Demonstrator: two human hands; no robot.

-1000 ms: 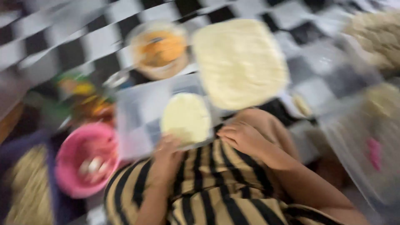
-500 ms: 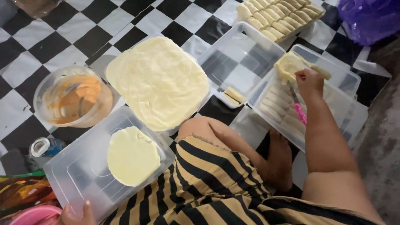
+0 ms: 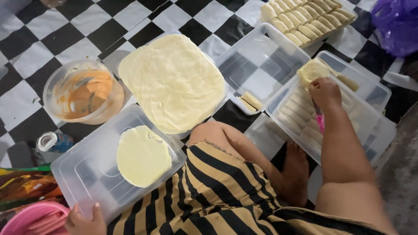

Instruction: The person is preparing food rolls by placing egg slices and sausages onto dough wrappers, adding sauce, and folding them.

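Observation:
My right hand (image 3: 325,92) reaches to the right and grips a pale folded wrapper roll (image 3: 311,71) over a clear plastic container (image 3: 370,109) that holds several rolls. My left hand (image 3: 83,222) rests at the bottom left, its fingers on the near corner of an upturned clear lid (image 3: 82,169). One round pale wrapper (image 3: 143,155) lies flat on that lid. A stack of large pale wrappers (image 3: 172,81) lies in the middle. My bent leg in yellow and black striped cloth (image 3: 217,196) fills the foreground.
A clear bowl with orange filling (image 3: 83,92) stands at the left. A nearly bare clear tray (image 3: 261,65) holds two small rolls (image 3: 250,102). A tray full of finished rolls (image 3: 305,19) lies at the top. A pink bowl (image 3: 30,219) and a purple bag (image 3: 398,24) sit at the edges.
The view has swung from the left side to the right. My right hand went from my knee out to the container on the right and holds a roll there.

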